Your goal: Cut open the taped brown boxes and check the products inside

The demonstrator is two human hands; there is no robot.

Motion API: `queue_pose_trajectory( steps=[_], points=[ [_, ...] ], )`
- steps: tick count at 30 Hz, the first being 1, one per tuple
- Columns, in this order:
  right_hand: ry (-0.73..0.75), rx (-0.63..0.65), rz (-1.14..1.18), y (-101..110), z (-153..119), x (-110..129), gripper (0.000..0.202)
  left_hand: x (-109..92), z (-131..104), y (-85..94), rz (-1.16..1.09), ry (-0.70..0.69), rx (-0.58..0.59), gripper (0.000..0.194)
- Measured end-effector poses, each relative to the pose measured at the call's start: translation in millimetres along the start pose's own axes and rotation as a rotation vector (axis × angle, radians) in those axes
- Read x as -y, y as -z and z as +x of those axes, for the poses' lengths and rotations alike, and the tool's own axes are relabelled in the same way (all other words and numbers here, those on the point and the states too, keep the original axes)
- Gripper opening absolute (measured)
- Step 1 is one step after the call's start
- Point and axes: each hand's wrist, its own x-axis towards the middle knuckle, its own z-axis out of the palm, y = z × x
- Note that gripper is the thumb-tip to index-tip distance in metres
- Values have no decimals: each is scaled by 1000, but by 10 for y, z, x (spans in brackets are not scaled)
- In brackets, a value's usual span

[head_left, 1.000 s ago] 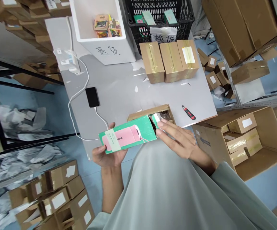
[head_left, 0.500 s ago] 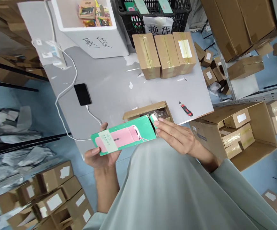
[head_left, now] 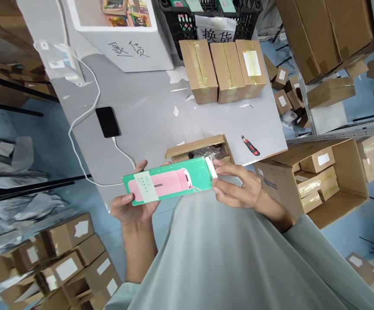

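My left hand (head_left: pixel 135 206) is closed around the left end of a slim green box (head_left: pixel 196 168) with a pink item pictured on it and a pale label across it. At the other end, my right hand (head_left: pixel 238 185) has its thumb and fingers on the white end flap (head_left: pixel 210 167), gripping the box there. Just behind lies an open cardboard carton (head_left: pixel 193 144), partly hidden by the green box, with dark, shiny wrapping inside. A red and black utility knife (head_left: pixel 250 146) rests on the table to the right of that carton.
On the grey table (head_left: pixel 141 112) are a charging phone (head_left: pixel 108 122), a power strip (head_left: pixel 67 64), a white foam bin (head_left: pixel 132 49), several taped cartons (head_left: pixel 227 71) and a black crate (head_left: pixel 180 28). A large open carton (head_left: pixel 351 189) stands at right; more boxes (head_left: pixel 67 269) sit lower left.
The flap at the green box's right end now shows its white side, and my right fingers have shifted around it. My left hand keeps its hold. The view has moved slightly.
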Motion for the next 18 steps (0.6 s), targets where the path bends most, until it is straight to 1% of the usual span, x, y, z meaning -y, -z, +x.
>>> queue_pose_trajectory(
  steps=[3, 7, 9, 11, 14, 18],
  points=[
    [8, -9, 30, -2, -33, 22, 31, 14, 4, 3, -29, 10, -12, 92],
    [-43, 76, 44, 102, -80, 124, 38, 32, -4, -37, -43, 26, -17, 90],
    [-69, 116, 56, 163, -85, 176, 39, 38, -15, -67, -46, 29, -21, 88],
    [-75, 152, 20, 203, -75, 199, 36, 41, -25, -89, -49, 32, -18, 86],
    [-28, 194, -49, 227, -38, 183, 33, 40, -34, -87, -42, 46, -22, 85],
    [75, 169, -21, 258, 3, 155, 35, 34, -41, -47, -18, 69, -54, 82]
  ],
)
